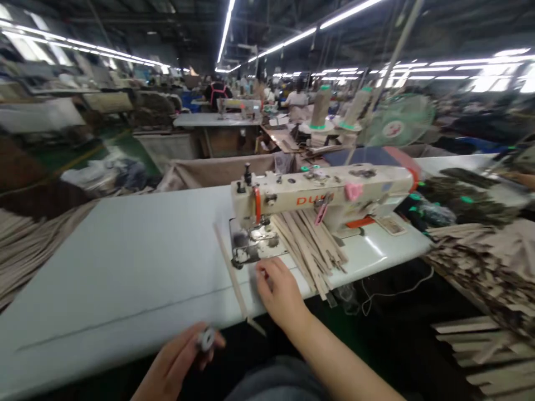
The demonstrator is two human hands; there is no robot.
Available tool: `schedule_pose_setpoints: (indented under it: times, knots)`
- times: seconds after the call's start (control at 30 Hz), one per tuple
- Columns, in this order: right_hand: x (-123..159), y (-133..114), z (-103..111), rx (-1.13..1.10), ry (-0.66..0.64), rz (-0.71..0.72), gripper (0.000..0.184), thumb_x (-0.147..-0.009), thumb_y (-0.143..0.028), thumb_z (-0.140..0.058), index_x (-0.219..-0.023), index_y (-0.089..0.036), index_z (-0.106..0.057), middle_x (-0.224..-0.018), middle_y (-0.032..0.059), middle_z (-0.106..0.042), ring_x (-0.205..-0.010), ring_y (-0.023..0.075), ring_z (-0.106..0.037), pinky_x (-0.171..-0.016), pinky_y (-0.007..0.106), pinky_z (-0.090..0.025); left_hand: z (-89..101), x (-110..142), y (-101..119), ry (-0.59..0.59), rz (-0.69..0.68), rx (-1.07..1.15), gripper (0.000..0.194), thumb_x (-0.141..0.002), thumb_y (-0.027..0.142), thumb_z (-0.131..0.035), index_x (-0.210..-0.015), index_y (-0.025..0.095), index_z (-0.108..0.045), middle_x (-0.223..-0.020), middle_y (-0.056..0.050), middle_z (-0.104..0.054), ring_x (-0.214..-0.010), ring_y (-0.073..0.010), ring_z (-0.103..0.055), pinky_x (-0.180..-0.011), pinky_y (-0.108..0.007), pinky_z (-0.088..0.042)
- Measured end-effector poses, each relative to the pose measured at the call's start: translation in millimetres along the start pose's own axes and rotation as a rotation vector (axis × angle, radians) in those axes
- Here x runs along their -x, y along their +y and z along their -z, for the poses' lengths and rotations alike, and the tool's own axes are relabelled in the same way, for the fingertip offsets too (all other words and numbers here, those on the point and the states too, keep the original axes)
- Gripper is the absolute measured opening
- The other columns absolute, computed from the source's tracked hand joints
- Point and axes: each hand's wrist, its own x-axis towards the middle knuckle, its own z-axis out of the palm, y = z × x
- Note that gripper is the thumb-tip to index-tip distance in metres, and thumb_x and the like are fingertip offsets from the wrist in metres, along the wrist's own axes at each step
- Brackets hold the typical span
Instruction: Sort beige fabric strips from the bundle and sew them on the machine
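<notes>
- Factory rows of sewing stations stretch ahead under strip lights; a white sewing table (pixel 125 262) fills the foreground, its sewing machine (pixel 321 192) at twelve o'clock.
- My left hand (pixel 175 359), at seven o'clock, pinches a small bobbin (pixel 207 338).
- My right hand (pixel 280 292) is open, gripping nothing, with a loose beige fabric strip (pixel 232 273) just beside it at nine o'clock and bundled strips (pixel 309 250) at one o'clock.

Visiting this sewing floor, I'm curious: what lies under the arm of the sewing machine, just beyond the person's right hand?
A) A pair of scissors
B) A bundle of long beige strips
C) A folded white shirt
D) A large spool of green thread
B. The bundle of long beige strips fans out beneath the arm of the sewing machine, just past the right hand.
</notes>
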Motion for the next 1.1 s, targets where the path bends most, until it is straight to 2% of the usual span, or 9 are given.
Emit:
schedule_pose_setpoints:
  times: [0.07, 0.2, 0.3, 0.43, 0.6, 0.7, 0.8, 0.93, 1.1]
  knots:
    - [2.7, -13.2, -3.1, -0.292, -0.146, -0.209, 0.012, -0.091, -0.029, -0.057, -0.095, -0.022, -0.065, -0.071, -0.0006, -0.059, -0.067, 0.0163, -0.056, -0.066, 0.029, -0.046, -11.6, -5.0, 11.9, -0.137, -0.304, -0.154, 0.043, -0.096, 0.054, -0.048, -0.1, 0.022, -0.076, -0.077, -0.005, -0.061, -0.074, -0.0215, -0.057, -0.077, -0.037, -0.053]
    - [7.8, -29.4, 8.1, -0.715, -0.393, -0.524, 0.039, -0.092, -0.055, -0.059, -0.092, -0.017, -0.07, -0.074, 0.0024, -0.068, -0.064, 0.0138, -0.062, -0.062, 0.026, -0.046, -41.5, -30.9, 35.6, -0.026, -0.721, -0.387, 0.042, -0.103, 0.036, -0.035, -0.111, 0.018, -0.073, -0.101, -0.01, -0.062, -0.096, -0.0216, -0.06, -0.089, -0.035, -0.051]
    - [11.7, -33.3, 18.9, -0.934, -0.395, -0.656, 0.049, -0.089, -0.06, -0.063, -0.1, -0.014, -0.074, -0.089, 0.0092, -0.075, -0.08, 0.0166, -0.069, -0.074, 0.027, -0.051, -60.5, -40.2, 41.9, -0.021, -0.903, -0.598, 0.036, -0.102, 0.025, -0.038, -0.122, 0.016, -0.067, -0.109, -0.013, -0.062, -0.103, -0.0221, -0.06, -0.093, -0.037, -0.051]
    - [12.3, -28.1, 21.0, -1.038, -0.339, -0.712, 0.047, -0.081, -0.056, -0.076, -0.1, -0.013, -0.077, -0.088, 0.0091, -0.076, -0.08, 0.0169, -0.071, -0.084, 0.032, -0.054, -74.1, -43.1, 39.8, 0.031, -1.05, -0.949, 0.034, -0.099, 0.021, -0.047, -0.13, 0.017, -0.062, -0.113, -0.013, -0.064, -0.104, -0.0263, -0.061, -0.095, -0.045, -0.05]
    - [7.8, -22.0, 19.8, -1.048, -0.259, -0.677, 0.044, -0.077, -0.048, -0.082, -0.108, -0.017, -0.077, -0.098, 0.0078, -0.077, -0.095, 0.02, -0.07, -0.096, 0.037, -0.053, -76.3, -47.0, 41.0, 0.022, -1.062, -0.856, 0.043, -0.099, 0.027, -0.054, -0.141, 0.019, -0.053, -0.124, -0.014, -0.063, -0.115, -0.0257, -0.059, -0.099, -0.043, -0.051]
    - [5.2, -22.9, 19.7, -1.076, -0.303, -0.624, 0.044, -0.078, -0.047, -0.082, -0.112, -0.019, -0.077, -0.102, 0.0073, -0.076, -0.098, 0.02, -0.07, -0.098, 0.038, -0.052, -73.1, -48.7, 44.3, -0.007, -1.093, -0.753, 0.047, -0.094, 0.031, -0.063, -0.14, 0.02, -0.056, -0.127, -0.013, -0.065, -0.122, -0.0282, -0.058, -0.105, -0.045, -0.048]
    - [4.7, -23.1, 17.4, -1.084, -0.348, -0.637, 0.042, -0.078, -0.048, -0.082, -0.108, -0.018, -0.077, -0.099, 0.0063, -0.076, -0.092, 0.0175, -0.07, -0.094, 0.035, -0.053, -70.3, -49.2, 45.6, -0.025, -1.112, -0.732, 0.041, -0.095, 0.025, -0.061, -0.136, 0.022, -0.061, -0.123, -0.011, -0.07, -0.122, -0.0293, -0.059, -0.105, -0.047, -0.048]
    - [7.3, -21.6, 12.2, -1.131, -0.283, -0.752, 0.042, -0.073, -0.048, -0.086, -0.101, -0.017, -0.078, -0.098, 0.0068, -0.076, -0.086, 0.0143, -0.07, -0.089, 0.03, -0.054, -68.2, -50.6, 42.4, 0.005, -1.078, -0.64, 0.037, -0.093, 0.023, -0.063, -0.13, 0.024, -0.066, -0.121, -0.009, -0.072, -0.119, -0.0278, -0.062, -0.105, -0.045, -0.047]
    - [-7.6, -24.6, 27.7, -0.971, -0.166, -0.714, 0.044, -0.073, -0.053, -0.083, -0.098, -0.018, -0.078, -0.094, 0.0077, -0.076, -0.078, 0.0142, -0.071, -0.068, 0.023, -0.053, -57.1, -62.2, 38.8, 0.058, -0.864, -0.388, 0.032, -0.088, 0.03, -0.071, -0.12, 0.027, -0.072, -0.118, -0.007, -0.073, -0.113, -0.0262, -0.065, -0.105, -0.041, -0.047]
